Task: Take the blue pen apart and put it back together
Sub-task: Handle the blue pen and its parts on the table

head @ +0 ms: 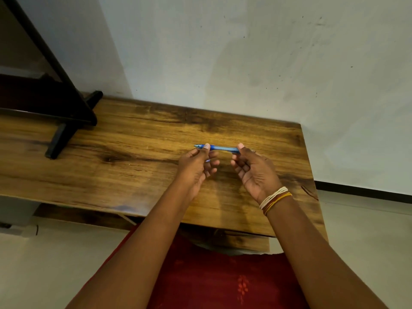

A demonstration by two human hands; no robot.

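Wooden table (133, 166): slim blue pen (223, 148) level, tip left; left hand (197, 163), right hand (254, 169) grips pinching ends.

Blue pen (219, 148), whole, level, tip leftward past the left fingertips (207, 146); rear end behind the right fingers (241, 146).

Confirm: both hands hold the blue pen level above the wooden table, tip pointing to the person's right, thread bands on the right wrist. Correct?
One thing is off: the blue pen points its tip to the person's left, just past the left hand. The head view shows this. The rest stands: the right hand grips the other end, the pen is level above the wooden table, and the thread bands sit on the right wrist.
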